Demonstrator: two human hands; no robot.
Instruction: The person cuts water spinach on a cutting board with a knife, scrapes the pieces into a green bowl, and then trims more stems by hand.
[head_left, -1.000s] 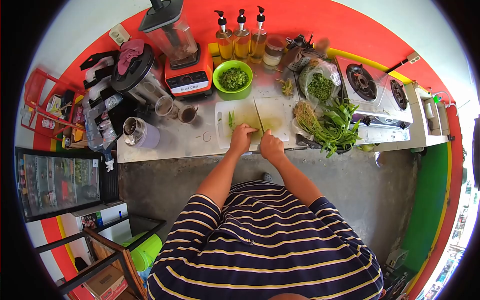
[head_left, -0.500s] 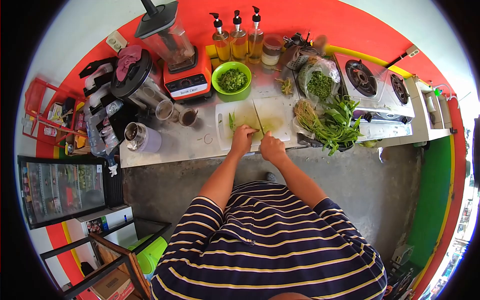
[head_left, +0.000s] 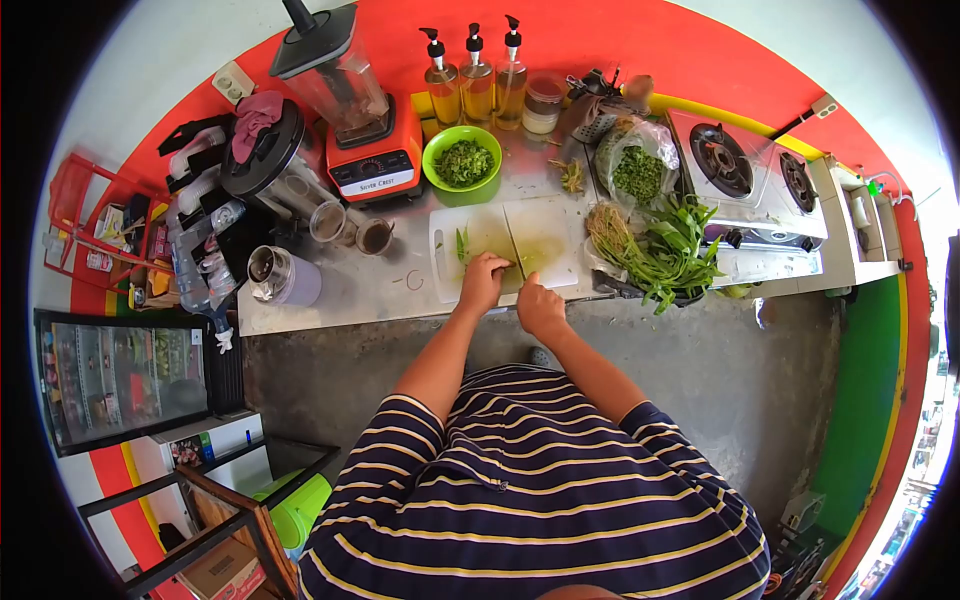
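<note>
On the white cutting board (head_left: 448,222), stained green in the middle, my right hand (head_left: 541,305) is wrapped round the handle of a knife (head_left: 515,240), whose blade points away from me. Close to its left side is my left hand (head_left: 483,283), fingers pressed together at the board; what they hold is too small to make out. Some green leaf pieces (head_left: 462,244) lie on the board's left part. Behind the board stands a green bowl (head_left: 489,187) of chopped greens (head_left: 463,163). Leafy stalks (head_left: 672,250) lie to the right of the board.
A red blender (head_left: 375,165) stands behind left, with cups (head_left: 375,236) and a metal-topped container (head_left: 290,277) nearer. Three pump bottles (head_left: 476,85) line the wall. On the right are a plastic bag of chopped greens (head_left: 640,172) and a gas stove (head_left: 745,190).
My right hand and the knife handle have shifted slightly toward me. My left hand stays nearly in place.
</note>
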